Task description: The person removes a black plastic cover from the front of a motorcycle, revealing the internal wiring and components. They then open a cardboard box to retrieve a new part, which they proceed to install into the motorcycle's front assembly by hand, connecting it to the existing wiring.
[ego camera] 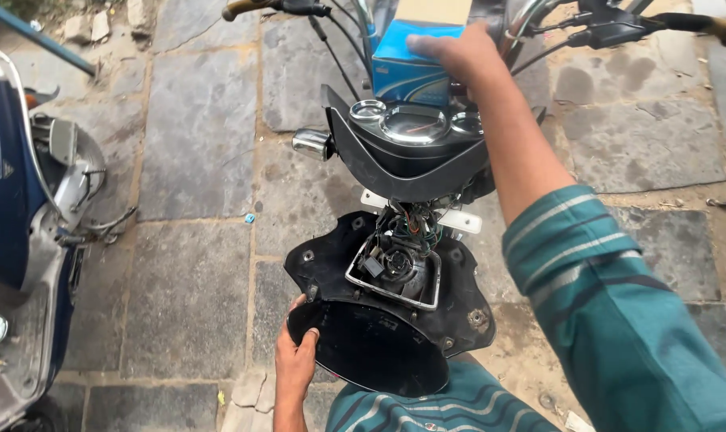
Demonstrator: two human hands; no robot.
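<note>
I look down at the front of a motorcycle. My left hand [296, 356] grips the edge of the black headlight cowl [379, 340], which hangs open below the handlebars. Inside it sits the back of the headlight unit [396, 268] with a metal rim and a bunch of coloured wires [415, 218]. My right hand [457, 53] reaches up and rests on a blue and tan cardboard box [415, 48] that stands on top of the instrument cluster [411, 124]. My right arm wears a green striped sleeve.
A blue motorcycle [11, 208] stands at the left edge. The ground is grey stone paving [195, 136]. Handlebar grips [247, 8] and levers [619, 28] stick out at the top. A chrome indicator [312, 144] juts left of the cluster.
</note>
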